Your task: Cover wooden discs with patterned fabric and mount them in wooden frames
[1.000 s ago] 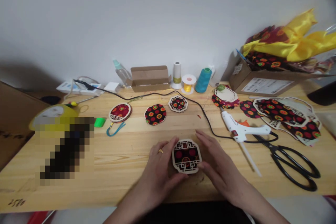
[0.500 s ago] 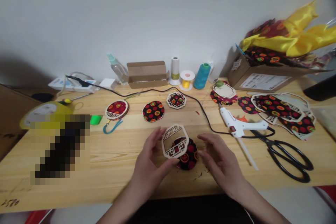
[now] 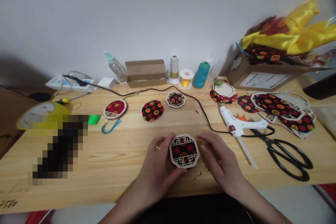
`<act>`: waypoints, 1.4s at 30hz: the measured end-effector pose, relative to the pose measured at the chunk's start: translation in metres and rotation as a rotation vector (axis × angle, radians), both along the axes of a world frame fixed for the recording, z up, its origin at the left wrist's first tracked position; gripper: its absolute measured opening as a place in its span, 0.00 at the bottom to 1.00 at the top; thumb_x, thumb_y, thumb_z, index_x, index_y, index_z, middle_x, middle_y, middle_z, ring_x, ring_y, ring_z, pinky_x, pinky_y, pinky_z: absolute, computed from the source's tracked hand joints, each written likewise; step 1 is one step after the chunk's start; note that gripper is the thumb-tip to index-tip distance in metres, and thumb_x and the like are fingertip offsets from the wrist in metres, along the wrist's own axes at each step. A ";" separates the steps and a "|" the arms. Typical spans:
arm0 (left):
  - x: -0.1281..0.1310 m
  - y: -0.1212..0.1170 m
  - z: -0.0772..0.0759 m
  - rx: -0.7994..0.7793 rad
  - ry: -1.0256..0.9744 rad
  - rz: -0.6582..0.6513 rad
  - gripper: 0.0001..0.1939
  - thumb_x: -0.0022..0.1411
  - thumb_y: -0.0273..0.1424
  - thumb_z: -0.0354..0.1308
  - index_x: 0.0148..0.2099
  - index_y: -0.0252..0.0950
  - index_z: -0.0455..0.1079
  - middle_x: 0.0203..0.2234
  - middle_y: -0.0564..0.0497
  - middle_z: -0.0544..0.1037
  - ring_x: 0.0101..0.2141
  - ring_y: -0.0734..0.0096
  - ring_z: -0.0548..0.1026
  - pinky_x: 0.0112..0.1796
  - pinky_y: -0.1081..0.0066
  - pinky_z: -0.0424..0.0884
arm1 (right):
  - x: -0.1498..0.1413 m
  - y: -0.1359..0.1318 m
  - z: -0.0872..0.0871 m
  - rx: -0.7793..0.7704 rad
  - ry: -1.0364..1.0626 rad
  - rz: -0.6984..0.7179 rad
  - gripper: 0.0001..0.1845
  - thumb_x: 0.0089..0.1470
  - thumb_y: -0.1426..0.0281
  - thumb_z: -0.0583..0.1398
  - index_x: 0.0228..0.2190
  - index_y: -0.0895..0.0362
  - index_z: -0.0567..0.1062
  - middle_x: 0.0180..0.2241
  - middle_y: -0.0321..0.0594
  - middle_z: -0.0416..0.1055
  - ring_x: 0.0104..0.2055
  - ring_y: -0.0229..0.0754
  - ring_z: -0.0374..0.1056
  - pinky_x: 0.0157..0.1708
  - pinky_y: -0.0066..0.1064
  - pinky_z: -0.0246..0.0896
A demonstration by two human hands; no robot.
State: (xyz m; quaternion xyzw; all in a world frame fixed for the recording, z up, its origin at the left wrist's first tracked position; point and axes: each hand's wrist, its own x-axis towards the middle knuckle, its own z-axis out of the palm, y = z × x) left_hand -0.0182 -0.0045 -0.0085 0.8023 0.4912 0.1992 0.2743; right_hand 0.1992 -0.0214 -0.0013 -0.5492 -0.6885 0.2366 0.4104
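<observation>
A pale wooden lattice frame (image 3: pixel 193 161) with scalloped edges lies over a dark fabric-covered disc (image 3: pixel 185 149) with red and orange flower print, near the table's front edge. The print shows through the cut-outs. My left hand (image 3: pixel 157 157), wearing a ring, grips the frame along its left side, thumb at the bottom edge and fingertips at the top left. Just right of the two pieces, my right hand (image 3: pixel 220 159) holds nothing, its thumb and fingers apart and slightly bent. Whether its fingertips touch the rim is hard to tell.
A white glue gun (image 3: pixel 238 124) and black-handled scissors (image 3: pixel 291 157) lie to the right. Beyond my hands are another fabric disc (image 3: pixel 152 111), a lattice piece (image 3: pixel 175 99) and a tasselled round piece (image 3: pixel 115 108). A black cord (image 3: pixel 201 106) crosses the table. Thread spools (image 3: pixel 201 75) stand behind.
The lattice frame has moved right and down, from a tilted, offset position to lying over the fabric disc. My left hand has moved with it; my right hand has stayed nearly in place.
</observation>
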 end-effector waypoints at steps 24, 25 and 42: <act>-0.004 0.001 0.010 0.019 0.006 -0.035 0.56 0.45 0.39 0.71 0.67 0.45 0.37 0.64 0.40 0.56 0.60 0.48 0.56 0.55 0.49 0.62 | 0.004 -0.006 -0.005 -0.024 -0.240 0.270 0.33 0.56 0.65 0.59 0.60 0.52 0.54 0.60 0.40 0.58 0.63 0.48 0.44 0.58 0.47 0.55; -0.007 0.005 0.014 0.042 0.010 -0.021 0.57 0.45 0.41 0.71 0.67 0.44 0.37 0.65 0.39 0.53 0.61 0.48 0.55 0.56 0.49 0.61 | 0.004 -0.006 -0.004 -0.023 -0.229 0.268 0.34 0.56 0.64 0.59 0.61 0.52 0.54 0.60 0.40 0.57 0.63 0.49 0.44 0.58 0.47 0.55; -0.023 0.112 0.024 0.168 0.475 0.333 0.44 0.54 0.45 0.61 0.64 0.26 0.51 0.51 0.32 0.72 0.56 0.40 0.62 0.51 0.50 0.62 | 0.006 -0.004 -0.003 0.039 -0.169 0.201 0.29 0.56 0.66 0.60 0.57 0.54 0.60 0.57 0.44 0.61 0.62 0.48 0.50 0.58 0.45 0.55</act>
